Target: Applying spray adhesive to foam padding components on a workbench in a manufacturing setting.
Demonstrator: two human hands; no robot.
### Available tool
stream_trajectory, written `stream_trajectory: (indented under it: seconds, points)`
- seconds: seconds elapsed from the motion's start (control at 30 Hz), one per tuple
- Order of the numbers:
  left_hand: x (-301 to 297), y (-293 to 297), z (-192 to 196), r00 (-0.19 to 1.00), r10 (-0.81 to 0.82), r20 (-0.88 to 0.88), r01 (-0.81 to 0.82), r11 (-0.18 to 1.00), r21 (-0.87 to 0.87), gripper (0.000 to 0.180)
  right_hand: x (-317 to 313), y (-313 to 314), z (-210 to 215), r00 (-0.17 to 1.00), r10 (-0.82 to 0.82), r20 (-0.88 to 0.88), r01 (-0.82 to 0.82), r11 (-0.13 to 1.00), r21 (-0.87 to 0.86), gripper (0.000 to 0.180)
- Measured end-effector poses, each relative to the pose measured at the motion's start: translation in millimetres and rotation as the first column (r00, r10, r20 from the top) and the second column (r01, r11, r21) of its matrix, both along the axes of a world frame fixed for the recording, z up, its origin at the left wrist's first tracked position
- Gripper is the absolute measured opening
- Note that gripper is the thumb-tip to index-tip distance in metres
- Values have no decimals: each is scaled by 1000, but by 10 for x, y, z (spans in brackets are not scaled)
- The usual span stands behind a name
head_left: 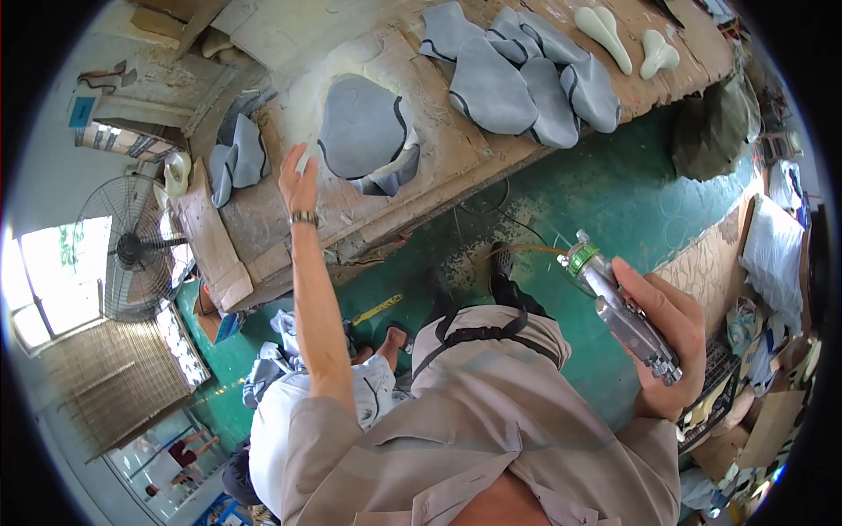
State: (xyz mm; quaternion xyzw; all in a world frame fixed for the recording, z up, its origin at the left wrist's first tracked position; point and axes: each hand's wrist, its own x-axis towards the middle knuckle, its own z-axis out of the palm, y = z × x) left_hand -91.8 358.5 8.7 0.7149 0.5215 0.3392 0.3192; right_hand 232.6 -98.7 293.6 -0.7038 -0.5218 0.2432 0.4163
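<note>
In my right hand [671, 337] is a metal spray gun [618, 307] with a green ring, held at the right over the floor, away from the workbench [351, 232]. My fingers are wrapped round its body. My left hand [300, 182] reaches over the bench with its fingers stretched out, just left of a grey sheet piece [360, 127] with black edge strips. That piece lies on a pale, powdery patch, and a folded grey part [390, 175] shows under its near right edge. Whether my left fingertips touch the bench is unclear.
More grey pieces [495, 88] overlap at the bench's far right, near two cream saddle-shaped forms [603, 37]. Folded grey pieces [241, 158] lie at the left. A large fan [132, 250] stands left of the bench. Another person in white [272, 438] is close at my left. Cardboard [772, 430] clutters the right.
</note>
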Motion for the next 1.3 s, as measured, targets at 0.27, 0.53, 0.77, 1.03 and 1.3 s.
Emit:
stream_trajectory:
  seconds: [0.27, 0.53, 0.77, 1.03, 1.3]
  points:
    - [-781, -2048, -567, 891, 364, 270, -248, 890, -382, 30, 210, 406, 198, 991, -125, -51, 114, 979, -171, 59]
    - [-1106, -2863, -1099, 835, 517, 186, -325, 738, -591, 26, 175, 833, 191, 969, 247, 32, -245, 968, -47, 62]
    - [-830, -2318, -1096, 867, 373, 330, -149, 827, -543, 27, -184, 898, 479, 995, 32, 97, -10, 974, -225, 57]
    - [-823, -2152, -1151, 867, 351, 353, -129, 844, -521, 28, -289, 865, 512, 971, 208, 120, -198, 976, -91, 53]
    - [-709, -1947, -871, 751, 462, 472, -314, 879, -360, 23, -191, 727, 463, 989, 42, 145, -20, 988, -151, 60]
